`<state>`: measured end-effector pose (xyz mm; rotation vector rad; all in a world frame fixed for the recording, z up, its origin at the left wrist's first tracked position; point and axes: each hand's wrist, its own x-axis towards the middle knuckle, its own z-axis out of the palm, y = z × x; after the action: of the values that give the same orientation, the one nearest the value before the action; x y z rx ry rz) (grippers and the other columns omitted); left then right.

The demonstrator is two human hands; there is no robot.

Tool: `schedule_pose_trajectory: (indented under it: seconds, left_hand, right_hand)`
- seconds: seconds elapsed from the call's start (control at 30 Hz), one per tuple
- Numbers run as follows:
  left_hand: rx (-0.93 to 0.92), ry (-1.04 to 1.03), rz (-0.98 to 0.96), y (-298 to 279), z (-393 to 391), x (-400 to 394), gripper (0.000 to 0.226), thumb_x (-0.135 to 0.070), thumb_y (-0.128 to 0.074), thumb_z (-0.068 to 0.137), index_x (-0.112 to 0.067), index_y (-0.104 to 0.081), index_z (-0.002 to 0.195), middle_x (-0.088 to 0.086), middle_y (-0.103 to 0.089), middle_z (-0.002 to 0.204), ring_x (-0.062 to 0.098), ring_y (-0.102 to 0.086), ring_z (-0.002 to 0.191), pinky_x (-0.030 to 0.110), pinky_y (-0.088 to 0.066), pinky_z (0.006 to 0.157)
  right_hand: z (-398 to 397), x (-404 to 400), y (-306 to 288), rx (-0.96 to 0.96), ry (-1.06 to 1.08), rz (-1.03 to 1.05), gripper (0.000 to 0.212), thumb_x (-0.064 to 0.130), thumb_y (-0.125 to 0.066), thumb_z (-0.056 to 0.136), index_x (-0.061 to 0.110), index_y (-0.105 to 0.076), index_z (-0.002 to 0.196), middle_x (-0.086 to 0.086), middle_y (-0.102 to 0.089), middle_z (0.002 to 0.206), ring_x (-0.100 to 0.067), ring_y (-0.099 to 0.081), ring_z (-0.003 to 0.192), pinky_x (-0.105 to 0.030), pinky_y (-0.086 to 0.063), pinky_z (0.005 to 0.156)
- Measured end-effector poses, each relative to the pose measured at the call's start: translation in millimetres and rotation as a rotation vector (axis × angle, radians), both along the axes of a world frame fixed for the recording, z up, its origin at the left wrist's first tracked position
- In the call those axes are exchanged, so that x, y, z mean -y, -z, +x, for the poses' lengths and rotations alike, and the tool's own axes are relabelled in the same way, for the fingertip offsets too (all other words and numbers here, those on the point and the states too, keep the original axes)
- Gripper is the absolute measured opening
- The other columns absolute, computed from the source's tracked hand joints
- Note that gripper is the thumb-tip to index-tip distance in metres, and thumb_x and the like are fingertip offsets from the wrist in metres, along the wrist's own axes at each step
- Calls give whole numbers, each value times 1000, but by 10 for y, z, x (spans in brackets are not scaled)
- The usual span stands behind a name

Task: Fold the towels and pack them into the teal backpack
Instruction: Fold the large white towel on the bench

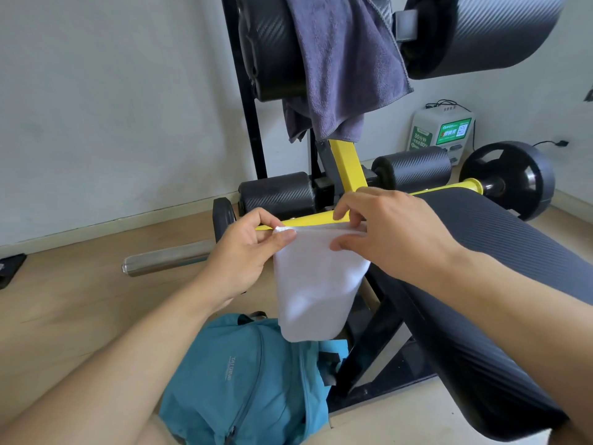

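The left hand pinches the top left corner of a white towel between curled fingers; the right hand pinches its top right edge. It hangs above the teal backpack on the floor; a grey towel drapes over the gym machine.

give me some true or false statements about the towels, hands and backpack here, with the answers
1. Both hands pinch the top edge of the white towel. True: left hand, right hand.
2. The white towel lies flat on the floor. False: it hangs in the air above the teal backpack.
3. A grey towel is draped over the gym machine. True.
4. The grey towel is already in the backpack. False: it hangs on the machine.
5. The backpack sits on the bench pad. False: it is on the floor beside it.
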<state>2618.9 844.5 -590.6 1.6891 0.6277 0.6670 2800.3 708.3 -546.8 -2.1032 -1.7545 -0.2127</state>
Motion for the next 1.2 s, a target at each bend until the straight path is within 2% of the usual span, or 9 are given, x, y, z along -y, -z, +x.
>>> schedule_pose_trajectory:
  seconds: [0.13, 0.3, 0.43, 0.53, 0.63, 0.83, 0.97, 1.07, 1.2]
  left_hand:
    - [36, 72, -50, 5, 22, 44, 24, -29, -66, 84, -11, -56, 97, 6, -77, 85, 17, -71, 84, 28, -52, 86]
    - [12, 103, -38, 17, 12, 38, 6, -18, -60, 97, -13, -57, 98, 4, -76, 85, 12, -69, 85, 22, -49, 84]
    - [46, 54, 52, -2, 6, 44, 16, -33, -70, 83, -20, -67, 91, 1, -76, 83, 16, -67, 83, 39, -50, 92]
    - [76, 50, 44, -14, 1, 54, 11, -37, -73, 79, -29, -72, 86, 1, -74, 85, 19, -68, 84, 55, -52, 94]
    - [55, 51, 56, -9, -2, 39, 13, -39, -73, 80, -28, -72, 88, 2, -73, 87, 20, -67, 84, 59, -52, 94]
    - [31, 82, 52, 32, 35, 73, 21, -32, -70, 84, -17, -69, 98, 12, -78, 91, 32, -73, 90, 48, -53, 98]
    - [4, 85, 31, 49, 60, 61, 25, -33, -66, 89, -13, -67, 105, 10, -79, 95, 23, -74, 90, 43, -55, 96]
    - [-61, 170, -42, 102, 30, -22, 47, -41, -81, 83, -14, -64, 117, 8, -78, 108, 21, -73, 103, 40, -56, 96]
    - [-359, 359, 10, 305, 20, -11, 44, -12, -89, 75, -20, -69, 114, -6, -78, 103, 9, -74, 93, 26, -58, 79]
  right_hand:
    - [-1, -10, -7, 48, 62, -57, 48, 64, -71, 80, 40, -63, 121, 16, -47, 91, -15, -53, 83, -8, -19, 60]
    - [19, -17, -17, 57, 47, -94, 37, 67, -72, 76, 34, -60, 87, 13, -41, 80, -14, -45, 76, -13, -26, 63]
    - [45, -30, 10, 108, -31, -82, 53, 79, -66, 66, 29, -50, 73, 12, -43, 79, -15, -40, 81, -26, -25, 72]
    - [-13, -9, 27, -60, -15, -139, 64, 78, -68, 68, 22, -38, 64, 8, -41, 64, -17, -36, 66, -28, -24, 56]
    - [-36, 4, 32, -193, 35, -189, 66, 77, -70, 68, 20, -38, 69, 6, -43, 61, -17, -39, 60, -32, -27, 52]
    - [-168, -21, 55, -72, 64, -195, 62, 93, -52, 65, 41, -52, 99, 15, -63, 85, -12, -57, 82, -31, -39, 62]
    - [-266, -69, 102, -55, 42, -196, 44, 81, -54, 79, 39, -44, 89, 14, -50, 73, -16, -50, 78, -27, -31, 55]
    - [-244, -104, 70, -144, 33, -117, 36, 71, -59, 85, 36, -50, 83, 10, -58, 71, -11, -53, 72, -29, -34, 53]
    - [-148, -113, -29, -404, -20, -47, 27, 56, -69, 86, 31, -61, 79, 15, -52, 51, -6, -45, 51, -20, -30, 43]
